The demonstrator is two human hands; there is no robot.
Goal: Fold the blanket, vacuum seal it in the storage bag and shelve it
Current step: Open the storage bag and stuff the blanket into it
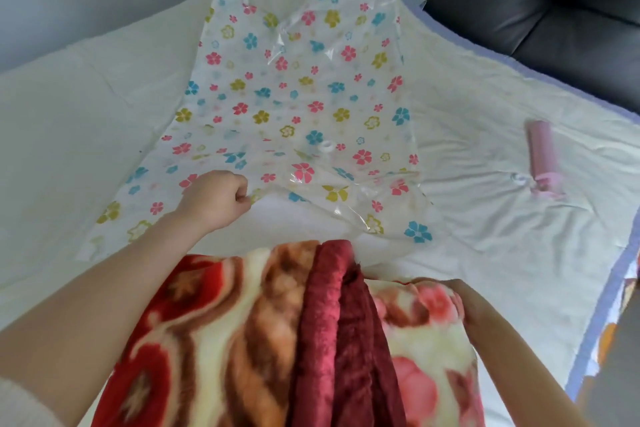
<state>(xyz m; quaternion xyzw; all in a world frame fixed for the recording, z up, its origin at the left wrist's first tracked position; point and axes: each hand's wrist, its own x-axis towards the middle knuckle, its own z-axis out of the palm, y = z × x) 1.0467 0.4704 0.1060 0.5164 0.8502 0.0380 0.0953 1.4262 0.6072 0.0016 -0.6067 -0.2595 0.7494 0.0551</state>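
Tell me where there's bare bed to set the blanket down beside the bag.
Bare bed lies left of the bag, out to the wall. A narrower bare strip runs right of the bag, up to the pink pump. Near the bag's mouth it is crowded: left hand, blanket, right hand.

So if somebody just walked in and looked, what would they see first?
Probably the fuzzy red, cream and brown folded blanket right at the bottom, with the right hand holding its far corner. Next, the see-through storage bag with colourful flowers, spread over the pale bed in the middle, its near edge pinched up by the left hand. A pink pump lies to the right.
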